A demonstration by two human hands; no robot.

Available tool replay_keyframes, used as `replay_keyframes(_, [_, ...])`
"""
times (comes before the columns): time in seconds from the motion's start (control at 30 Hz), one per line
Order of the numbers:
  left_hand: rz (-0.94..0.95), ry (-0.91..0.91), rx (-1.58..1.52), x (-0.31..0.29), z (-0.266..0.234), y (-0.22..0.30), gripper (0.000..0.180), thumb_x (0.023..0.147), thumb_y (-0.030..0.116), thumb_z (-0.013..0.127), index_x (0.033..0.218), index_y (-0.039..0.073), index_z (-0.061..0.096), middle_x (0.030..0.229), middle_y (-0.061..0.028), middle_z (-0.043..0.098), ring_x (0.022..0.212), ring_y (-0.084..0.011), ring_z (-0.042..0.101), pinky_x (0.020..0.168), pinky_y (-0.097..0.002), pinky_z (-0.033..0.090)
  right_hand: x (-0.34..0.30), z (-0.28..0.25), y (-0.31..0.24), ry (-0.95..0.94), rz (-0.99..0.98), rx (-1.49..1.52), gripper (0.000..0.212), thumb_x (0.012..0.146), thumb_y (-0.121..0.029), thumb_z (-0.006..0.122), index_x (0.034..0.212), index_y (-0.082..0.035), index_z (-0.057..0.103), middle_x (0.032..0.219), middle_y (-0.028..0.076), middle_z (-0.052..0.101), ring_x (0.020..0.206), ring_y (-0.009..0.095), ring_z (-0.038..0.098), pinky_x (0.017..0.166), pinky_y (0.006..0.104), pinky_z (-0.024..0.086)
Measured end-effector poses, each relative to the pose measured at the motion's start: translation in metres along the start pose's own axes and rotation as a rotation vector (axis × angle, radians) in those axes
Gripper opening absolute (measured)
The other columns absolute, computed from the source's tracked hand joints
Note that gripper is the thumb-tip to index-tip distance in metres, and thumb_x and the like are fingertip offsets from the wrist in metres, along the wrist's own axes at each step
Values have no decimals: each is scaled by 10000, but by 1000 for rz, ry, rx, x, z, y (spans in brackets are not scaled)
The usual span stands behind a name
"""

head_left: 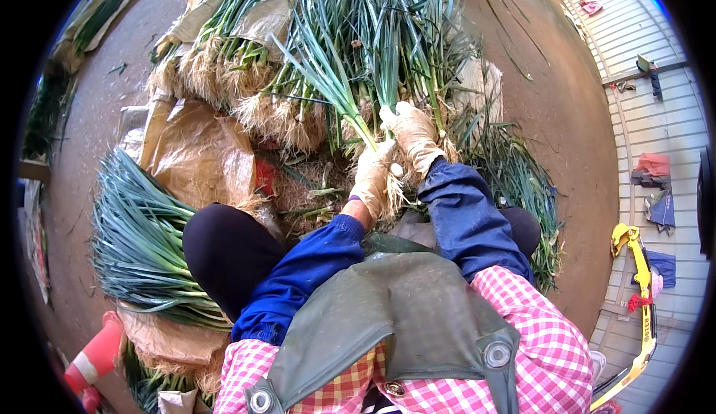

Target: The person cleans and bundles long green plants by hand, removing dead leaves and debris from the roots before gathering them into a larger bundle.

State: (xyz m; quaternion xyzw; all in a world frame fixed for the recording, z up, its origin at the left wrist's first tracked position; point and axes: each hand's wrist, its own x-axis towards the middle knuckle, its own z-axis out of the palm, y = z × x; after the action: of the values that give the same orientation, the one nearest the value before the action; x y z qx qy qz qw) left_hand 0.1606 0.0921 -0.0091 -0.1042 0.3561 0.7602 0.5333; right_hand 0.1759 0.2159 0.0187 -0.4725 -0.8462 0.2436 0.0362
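Observation:
A big heap of leek-like plants point(373, 33) with long blue-green leaves and tan, stringy roots lies before me. My left hand point(371, 179), in a pale, soiled glove, is closed on a leek-like stalk point(347, 108); its leaves point up and left over the heap. A small white bulb and roots point(395, 186) show at that hand's right edge. My right hand point(412, 134), gloved too, is just beyond and to the right. Its fingers close round another leek-like stalk point(387, 89) at the near edge of the heap. The glove hides that stalk's lower end.
Left of my knee, a neat pile of leek-like plants point(142, 235) rests on a tan sack point(171, 332). Another crumpled sack point(201, 149) lies beyond it. Loose leaves point(522, 183) are strewn to my right. A traffic cone point(97, 350) lies at lower left; a yellow pole-like arm point(641, 295) stands right.

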Motion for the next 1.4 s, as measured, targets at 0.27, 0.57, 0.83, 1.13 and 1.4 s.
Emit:
replay_keyframes(0.27, [12, 15, -92, 11, -3, 0, 142, 885, 192, 649, 925, 57, 626, 735, 15, 594, 568, -101, 548, 467, -233, 444, -15, -5, -3, -40, -99, 192, 361, 890, -412, 579, 843, -56, 619, 723, 127, 639, 635, 243, 618, 573, 350, 476])
replay_keyframes(0.57, [-88, -168, -213, 4, -8, 10, 299, 937, 319, 579, 995, 27, 598, 739, -20, 610, 536, -98, 556, 418, -205, 456, -83, -29, 18, -235, -162, 822, 260, 907, -207, 628, 1080, -14, 638, 927, 25, 655, 812, 80, 593, 723, 212, 476])
replay_keyframes(0.83, [44, -33, -159, 28, -33, 0, 88, 880, 81, 583, 917, 2, 573, 695, -48, 601, 532, -170, 580, 465, -265, 474, -98, -4, 7, -688, 9, 1282, 214, 929, -261, 555, 936, -52, 602, 683, -24, 534, 576, 80, 481, 558, 222, 389])
replay_keyframes(1.13, [162, -273, -265, 4, -14, 69, 244, 911, 262, 633, 985, 29, 628, 578, 39, 480, 445, -68, 426, 406, -218, 357, -116, -41, 62, -637, -187, -590, 221, 843, -256, 612, 964, -74, 644, 944, 113, 646, 883, 260, 627, 765, 324, 515])
replay_keyframes(1.4, [-66, -167, -105, 3, -20, 34, 258, 885, 268, 663, 907, 22, 592, 790, -107, 654, 664, -198, 632, 648, -314, 532, -40, -61, 62, -239, 120, -349, 325, 827, -308, 637, 998, -32, 651, 792, 90, 653, 675, 246, 617, 659, 356, 500])
